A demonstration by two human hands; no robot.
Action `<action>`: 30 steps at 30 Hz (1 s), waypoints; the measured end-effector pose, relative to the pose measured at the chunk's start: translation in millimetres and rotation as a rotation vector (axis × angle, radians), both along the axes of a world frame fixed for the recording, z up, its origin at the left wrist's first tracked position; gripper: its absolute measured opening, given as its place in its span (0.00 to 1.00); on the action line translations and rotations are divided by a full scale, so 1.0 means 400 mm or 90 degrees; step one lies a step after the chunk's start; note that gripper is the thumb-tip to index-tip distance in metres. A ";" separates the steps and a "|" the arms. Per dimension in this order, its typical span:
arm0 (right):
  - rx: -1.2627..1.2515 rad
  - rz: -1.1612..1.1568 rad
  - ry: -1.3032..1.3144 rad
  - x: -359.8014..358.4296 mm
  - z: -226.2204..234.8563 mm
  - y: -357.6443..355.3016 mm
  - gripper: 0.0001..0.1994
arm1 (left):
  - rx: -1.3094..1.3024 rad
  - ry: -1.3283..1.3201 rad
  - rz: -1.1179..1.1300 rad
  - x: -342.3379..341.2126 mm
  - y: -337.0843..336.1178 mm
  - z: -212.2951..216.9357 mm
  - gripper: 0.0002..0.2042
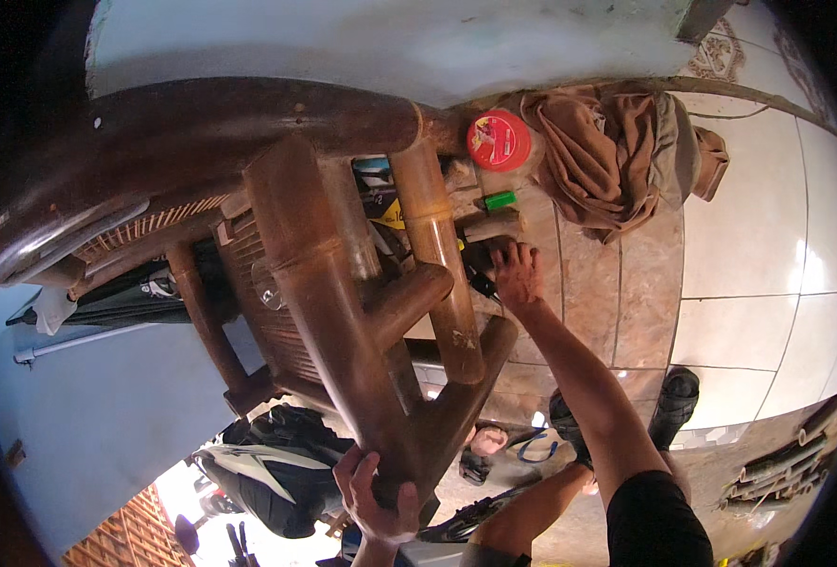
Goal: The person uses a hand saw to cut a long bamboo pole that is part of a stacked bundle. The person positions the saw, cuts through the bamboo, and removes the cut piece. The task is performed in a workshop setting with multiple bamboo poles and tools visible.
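Observation:
A brown bamboo bench (319, 283) with thick, glossy poles takes up the middle and left. My left hand (380, 501) is at the near end of its thick pole, thumb and fingers bent around the end. Beyond the bench's right side my right hand (519, 279) reaches down to the tiled floor. Its fingers are curled at a small black object (481, 283), mostly covered, whose kind I cannot make out. Near those fingers lie a short brown piece (492, 225) and a green lighter-like item (500, 200). Farther off stands a round red-lidded container (499, 141).
A crumpled brown cloth (593, 161) lies on the floor beyond my right hand. A black-and-yellow package (385, 206) shows between the poles. Dark sandals (673, 406) are at the lower right, near stacked bamboo lengths (787, 468). A dark bag (276, 472) sits left of my left hand.

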State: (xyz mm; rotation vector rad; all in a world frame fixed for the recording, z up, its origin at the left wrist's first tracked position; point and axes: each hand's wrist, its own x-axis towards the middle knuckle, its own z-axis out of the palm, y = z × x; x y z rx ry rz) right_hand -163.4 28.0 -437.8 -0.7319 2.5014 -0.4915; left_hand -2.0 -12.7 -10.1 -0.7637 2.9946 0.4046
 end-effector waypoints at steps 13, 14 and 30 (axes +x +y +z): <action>-0.259 0.112 -0.021 -0.004 -0.158 -0.418 0.27 | 0.019 0.136 -0.009 0.003 0.000 -0.036 0.24; -0.286 0.096 -0.033 -0.022 -0.182 -0.431 0.27 | 0.024 0.102 -0.003 -0.013 0.005 -0.019 0.24; -0.309 -0.193 -0.200 -0.161 -0.172 -0.162 0.24 | 0.090 -0.026 0.069 -0.008 -0.007 0.013 0.28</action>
